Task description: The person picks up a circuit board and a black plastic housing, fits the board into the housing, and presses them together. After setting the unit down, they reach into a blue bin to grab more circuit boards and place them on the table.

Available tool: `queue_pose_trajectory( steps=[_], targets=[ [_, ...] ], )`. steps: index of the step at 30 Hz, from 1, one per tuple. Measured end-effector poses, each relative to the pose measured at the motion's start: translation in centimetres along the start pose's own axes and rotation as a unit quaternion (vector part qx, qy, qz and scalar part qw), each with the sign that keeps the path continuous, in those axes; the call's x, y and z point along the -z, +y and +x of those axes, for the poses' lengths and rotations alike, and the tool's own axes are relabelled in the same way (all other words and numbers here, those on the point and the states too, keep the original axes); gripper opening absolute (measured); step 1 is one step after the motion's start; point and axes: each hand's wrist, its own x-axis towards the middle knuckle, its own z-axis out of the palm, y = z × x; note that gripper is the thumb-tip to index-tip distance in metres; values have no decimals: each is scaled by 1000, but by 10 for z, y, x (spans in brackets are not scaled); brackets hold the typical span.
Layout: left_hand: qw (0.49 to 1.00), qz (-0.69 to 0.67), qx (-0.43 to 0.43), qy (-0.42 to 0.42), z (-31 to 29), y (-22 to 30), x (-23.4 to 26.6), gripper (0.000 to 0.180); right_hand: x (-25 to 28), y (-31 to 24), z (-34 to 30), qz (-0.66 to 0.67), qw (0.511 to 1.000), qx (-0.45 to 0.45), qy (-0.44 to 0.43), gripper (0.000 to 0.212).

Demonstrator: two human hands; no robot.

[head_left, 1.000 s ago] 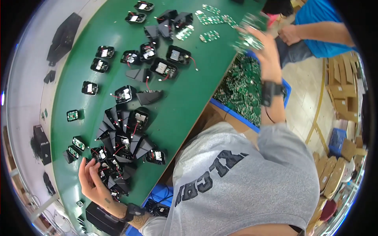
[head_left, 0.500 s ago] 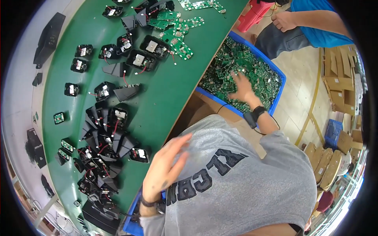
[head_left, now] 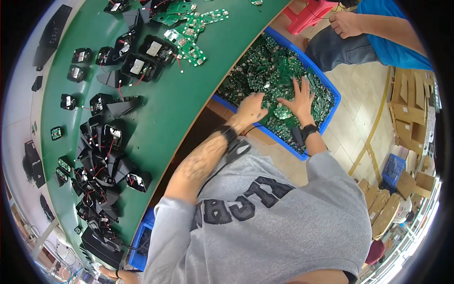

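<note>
A blue plastic bin (head_left: 336,102) beside the bench is heaped with loose green circuit boards (head_left: 279,61). Both my hands are over this heap. My left hand (head_left: 251,110) is at the bin's near left part, its fingers curled down on the boards; whatever is in them is hidden. To the right, my right hand (head_left: 301,100) rests on the boards with fingers spread and nothing held. A paler green board (head_left: 283,112) lies between the two hands. Each of my wrists wears a black band.
The green workbench (head_left: 165,118) to the left carries black housings (head_left: 140,67) with red wires and a pile of green boards (head_left: 191,45). At the upper right sits another person (head_left: 347,47) near a red stool (head_left: 312,16). Cardboard boxes (head_left: 409,99) stand along the right.
My left hand has swung from beside the bench edge into the bin. My right hand has moved slightly right, fingers still spread. The view has shifted, so the bench sits farther left.
</note>
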Motion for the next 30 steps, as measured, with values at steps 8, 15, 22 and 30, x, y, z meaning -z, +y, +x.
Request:
queue_pose_trajectory(
  steps=[8,15,22,30],
  targets=[
    [990,41,107,77,28,14,-88,81,-43,77,-83,-48,930,-357,76,67],
    [976,41,163,142,36,19,-111,79,-60,52,-74,27,952,-248,180,63],
    [969,-89,178,144,41,38,-117,79,-64,15,-40,44,933,-300,195,61],
    [963,-192,120,145,46,4,-114,71,-38,19,-15,236,923,-168,253,52]
  ],
)
